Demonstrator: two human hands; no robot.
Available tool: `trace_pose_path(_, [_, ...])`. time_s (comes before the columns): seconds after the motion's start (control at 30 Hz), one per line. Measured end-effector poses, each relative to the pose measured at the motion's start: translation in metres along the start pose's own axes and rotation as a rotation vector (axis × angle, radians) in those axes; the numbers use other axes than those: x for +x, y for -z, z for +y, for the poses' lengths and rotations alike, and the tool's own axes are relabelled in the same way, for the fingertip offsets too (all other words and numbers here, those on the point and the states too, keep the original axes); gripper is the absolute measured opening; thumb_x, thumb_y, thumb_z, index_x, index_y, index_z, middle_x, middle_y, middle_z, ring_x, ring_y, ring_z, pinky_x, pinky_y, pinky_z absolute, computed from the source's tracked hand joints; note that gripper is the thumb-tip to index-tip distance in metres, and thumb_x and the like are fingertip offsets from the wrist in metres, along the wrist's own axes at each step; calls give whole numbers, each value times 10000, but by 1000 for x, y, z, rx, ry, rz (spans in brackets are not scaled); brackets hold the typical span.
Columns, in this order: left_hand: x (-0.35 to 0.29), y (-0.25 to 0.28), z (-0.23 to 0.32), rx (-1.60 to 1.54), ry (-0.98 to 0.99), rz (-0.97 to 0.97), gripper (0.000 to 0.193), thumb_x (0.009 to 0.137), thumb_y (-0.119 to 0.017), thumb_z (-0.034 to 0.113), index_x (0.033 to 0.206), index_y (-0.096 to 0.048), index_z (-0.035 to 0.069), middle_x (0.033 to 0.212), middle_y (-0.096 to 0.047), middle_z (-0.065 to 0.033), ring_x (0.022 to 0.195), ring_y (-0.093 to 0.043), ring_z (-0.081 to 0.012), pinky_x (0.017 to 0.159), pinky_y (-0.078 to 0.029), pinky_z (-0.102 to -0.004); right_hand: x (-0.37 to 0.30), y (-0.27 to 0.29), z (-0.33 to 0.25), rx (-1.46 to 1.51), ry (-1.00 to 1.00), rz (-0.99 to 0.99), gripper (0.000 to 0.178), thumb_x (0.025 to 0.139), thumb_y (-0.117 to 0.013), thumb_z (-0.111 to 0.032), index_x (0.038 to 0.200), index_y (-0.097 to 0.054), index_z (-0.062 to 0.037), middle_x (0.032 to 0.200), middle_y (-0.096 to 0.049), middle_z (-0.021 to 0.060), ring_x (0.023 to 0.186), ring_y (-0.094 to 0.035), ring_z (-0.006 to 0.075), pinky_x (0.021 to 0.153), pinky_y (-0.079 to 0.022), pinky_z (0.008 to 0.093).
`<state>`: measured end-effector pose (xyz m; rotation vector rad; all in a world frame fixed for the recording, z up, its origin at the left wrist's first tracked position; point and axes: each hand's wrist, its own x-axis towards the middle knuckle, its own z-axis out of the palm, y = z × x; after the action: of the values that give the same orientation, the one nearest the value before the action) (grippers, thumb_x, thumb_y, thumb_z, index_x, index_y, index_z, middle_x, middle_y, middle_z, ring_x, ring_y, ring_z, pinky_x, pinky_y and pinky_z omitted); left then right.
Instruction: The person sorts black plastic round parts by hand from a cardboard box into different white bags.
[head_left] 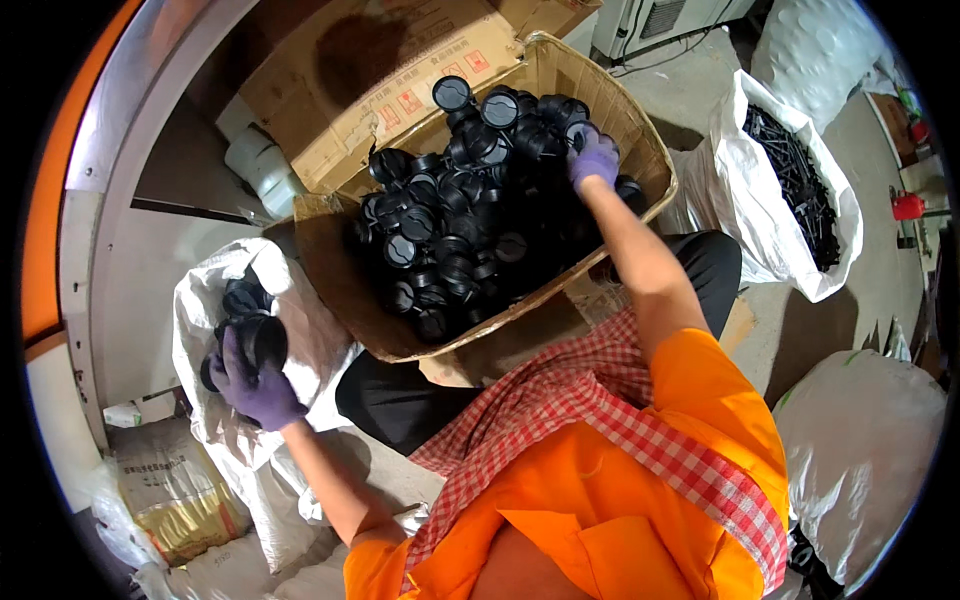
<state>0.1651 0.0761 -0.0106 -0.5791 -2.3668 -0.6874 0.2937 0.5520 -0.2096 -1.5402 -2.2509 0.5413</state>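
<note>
A large open cardboard box (655, 150) in front of me is heaped with black round plastic parts (455, 200), disc-faced and rimmed. Over its far right portion, my right hand (594, 163), in a purple glove, has its fingers closed on one black round part (578, 130) at the edge of the heap. To the left, my left hand (258, 385), gloved in purple too, grips a black round part (264, 340) at the mouth of a white woven sack (205, 290). More such parts (243, 298) show just beyond that hand in the sack opening. The left fingertips are partly hidden.
On the right stands a white sack (735, 210) full of thin black pieces (790, 180). Stuffed pale bags (860, 440) sit at the lower right and far right. A printed sack (180, 480) lies at the lower left. Cardboard flaps (420, 85) rise behind the box.
</note>
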Motion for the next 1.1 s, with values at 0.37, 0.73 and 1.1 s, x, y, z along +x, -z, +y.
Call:
trace_pose_path(0.37, [-77,-116,139,-680,97,-468,494,734,-679,81,1188,-508,-10,1251,-494,-133,1114,-501,-245,977,-357,-336,-70,50,-30,434,477,-410,254,801,-587,-303,950,-658,-110,936,-637,165,878,-610,340,782,-477,393])
trace_pose_path(0.73, [-96,-113,140,-1059,509,-817,279,808,-522,62,1082,-540,14,884,-621,-104,739,-613,-191,671,-498,-267,-144,96,-62,228,1088,-652,205,719,-650,-268,829,-648,-95,931,-615,133,891,-582,299,799,-435,418])
trace_pose_path(1.1, [-94,-76,165,-1269,371,-795,406,847,-522,107,1243,-431,96,1155,-538,-85,1046,-535,-234,838,-492,-412,-148,87,-81,1845,419,-1453,175,820,-621,-223,863,-628,-54,848,-612,14,765,-565,116,707,-462,264])
